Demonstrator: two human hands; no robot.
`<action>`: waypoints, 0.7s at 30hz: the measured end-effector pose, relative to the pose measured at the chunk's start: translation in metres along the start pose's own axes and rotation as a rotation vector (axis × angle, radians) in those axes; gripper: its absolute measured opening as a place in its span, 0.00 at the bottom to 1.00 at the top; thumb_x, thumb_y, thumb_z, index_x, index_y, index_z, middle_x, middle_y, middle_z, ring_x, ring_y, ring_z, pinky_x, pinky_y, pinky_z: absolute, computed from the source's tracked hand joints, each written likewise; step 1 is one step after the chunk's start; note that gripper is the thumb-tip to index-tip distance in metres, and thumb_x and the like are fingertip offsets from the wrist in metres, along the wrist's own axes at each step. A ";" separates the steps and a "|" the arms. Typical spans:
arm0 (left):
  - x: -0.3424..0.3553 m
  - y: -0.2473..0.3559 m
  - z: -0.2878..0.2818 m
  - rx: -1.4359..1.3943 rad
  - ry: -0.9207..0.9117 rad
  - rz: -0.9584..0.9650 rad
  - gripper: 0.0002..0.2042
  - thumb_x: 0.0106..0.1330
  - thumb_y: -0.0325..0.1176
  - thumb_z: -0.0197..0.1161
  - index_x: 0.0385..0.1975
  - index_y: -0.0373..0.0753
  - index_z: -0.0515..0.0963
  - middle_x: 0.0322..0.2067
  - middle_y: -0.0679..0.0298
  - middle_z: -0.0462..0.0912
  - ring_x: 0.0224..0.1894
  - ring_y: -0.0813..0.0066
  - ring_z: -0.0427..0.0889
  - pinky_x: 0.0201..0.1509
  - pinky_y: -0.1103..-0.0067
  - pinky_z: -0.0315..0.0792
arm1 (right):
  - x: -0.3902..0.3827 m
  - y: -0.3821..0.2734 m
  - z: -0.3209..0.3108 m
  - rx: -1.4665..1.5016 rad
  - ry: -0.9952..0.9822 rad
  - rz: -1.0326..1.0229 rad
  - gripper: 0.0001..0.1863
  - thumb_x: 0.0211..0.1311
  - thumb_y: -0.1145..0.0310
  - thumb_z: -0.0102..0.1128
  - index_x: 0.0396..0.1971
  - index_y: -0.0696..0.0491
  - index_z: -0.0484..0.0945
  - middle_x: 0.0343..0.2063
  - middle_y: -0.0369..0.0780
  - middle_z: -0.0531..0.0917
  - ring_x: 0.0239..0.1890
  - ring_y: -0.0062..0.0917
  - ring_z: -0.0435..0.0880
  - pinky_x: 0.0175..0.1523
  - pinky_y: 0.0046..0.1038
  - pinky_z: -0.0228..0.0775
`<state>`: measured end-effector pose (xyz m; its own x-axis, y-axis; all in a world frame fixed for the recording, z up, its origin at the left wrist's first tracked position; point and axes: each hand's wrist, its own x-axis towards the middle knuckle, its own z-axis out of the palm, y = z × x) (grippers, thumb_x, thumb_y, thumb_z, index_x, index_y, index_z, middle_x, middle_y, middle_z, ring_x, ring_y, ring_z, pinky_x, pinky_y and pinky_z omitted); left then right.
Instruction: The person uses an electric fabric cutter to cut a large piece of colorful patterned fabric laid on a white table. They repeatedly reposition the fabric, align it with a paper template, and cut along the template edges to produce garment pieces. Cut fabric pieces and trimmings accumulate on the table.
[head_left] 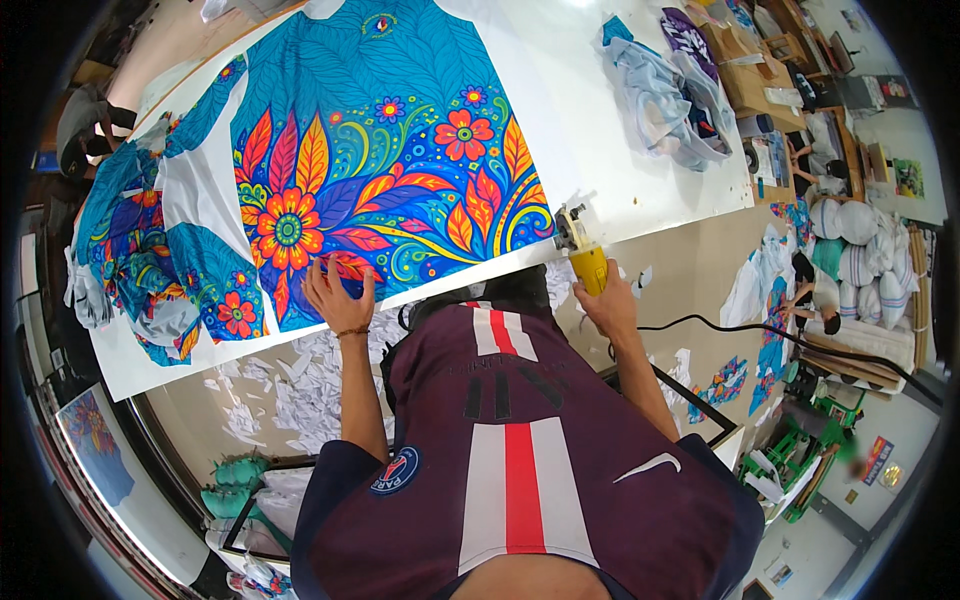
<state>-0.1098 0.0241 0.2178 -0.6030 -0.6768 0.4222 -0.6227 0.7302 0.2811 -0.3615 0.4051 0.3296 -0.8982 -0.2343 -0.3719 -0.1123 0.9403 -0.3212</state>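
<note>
A printed fabric panel in blue with bright flowers and leaves lies flat on the white table. My left hand rests on its lower edge, fingers spread. In my right hand is a yellow electric fabric cutter, held by its body. The metal head of the cutter is at the table's near edge, just beside the panel's lower right corner. Whether its blade touches cloth I cannot tell. A black cord trails off to the right on that side.
Crumpled printed cloth is heaped at the table's left end. More pale cloth lies at the far right of the table. White scraps litter the floor below. Other people are at the right, near white sacks.
</note>
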 end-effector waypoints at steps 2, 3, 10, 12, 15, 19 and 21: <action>0.000 0.001 0.001 -0.007 0.021 -0.006 0.33 0.62 0.54 0.73 0.62 0.41 0.77 0.66 0.49 0.71 0.71 0.44 0.66 0.76 0.47 0.56 | 0.009 -0.007 -0.004 0.010 -0.030 0.001 0.35 0.56 0.48 0.71 0.56 0.56 0.70 0.38 0.59 0.87 0.42 0.59 0.86 0.46 0.54 0.78; 0.000 0.001 0.001 -0.011 0.023 -0.007 0.32 0.62 0.54 0.73 0.62 0.40 0.77 0.66 0.49 0.71 0.71 0.45 0.66 0.76 0.47 0.56 | 0.015 -0.011 -0.005 0.014 -0.046 0.002 0.37 0.56 0.47 0.72 0.57 0.56 0.70 0.38 0.60 0.87 0.43 0.59 0.86 0.47 0.53 0.79; -0.001 0.001 0.002 -0.032 0.034 -0.018 0.32 0.62 0.52 0.73 0.61 0.40 0.77 0.66 0.50 0.72 0.70 0.46 0.67 0.76 0.49 0.57 | 0.059 -0.039 -0.009 -0.030 -0.011 -0.044 0.35 0.55 0.48 0.72 0.54 0.56 0.70 0.37 0.59 0.87 0.43 0.58 0.87 0.47 0.53 0.80; -0.001 0.001 0.002 -0.029 0.031 -0.025 0.32 0.62 0.52 0.74 0.61 0.40 0.77 0.66 0.50 0.72 0.70 0.46 0.67 0.76 0.49 0.58 | 0.074 -0.048 -0.009 -0.029 -0.007 -0.046 0.33 0.55 0.49 0.71 0.53 0.54 0.70 0.36 0.56 0.87 0.42 0.56 0.88 0.47 0.53 0.80; -0.001 0.000 0.002 -0.028 0.025 -0.033 0.32 0.61 0.52 0.74 0.61 0.40 0.78 0.66 0.50 0.72 0.70 0.46 0.67 0.76 0.50 0.58 | 0.096 -0.068 -0.015 -0.038 -0.026 -0.056 0.33 0.55 0.49 0.72 0.53 0.54 0.70 0.38 0.56 0.87 0.43 0.54 0.89 0.48 0.51 0.81; -0.003 -0.001 0.003 -0.030 0.033 -0.034 0.32 0.60 0.51 0.75 0.61 0.40 0.78 0.66 0.50 0.72 0.70 0.47 0.68 0.76 0.51 0.59 | 0.127 -0.092 -0.017 -0.065 -0.023 -0.060 0.34 0.54 0.48 0.72 0.54 0.53 0.71 0.40 0.55 0.88 0.45 0.53 0.89 0.50 0.50 0.81; -0.002 0.000 0.004 -0.031 0.032 -0.036 0.32 0.60 0.50 0.76 0.60 0.40 0.78 0.66 0.50 0.72 0.69 0.47 0.68 0.76 0.51 0.59 | 0.143 -0.103 -0.018 -0.064 -0.029 -0.064 0.35 0.53 0.48 0.72 0.55 0.53 0.71 0.41 0.54 0.88 0.46 0.52 0.89 0.51 0.50 0.81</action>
<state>-0.1099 0.0252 0.2135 -0.5636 -0.7001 0.4385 -0.6279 0.7080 0.3232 -0.4864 0.2791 0.3250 -0.8758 -0.3009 -0.3774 -0.1972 0.9368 -0.2891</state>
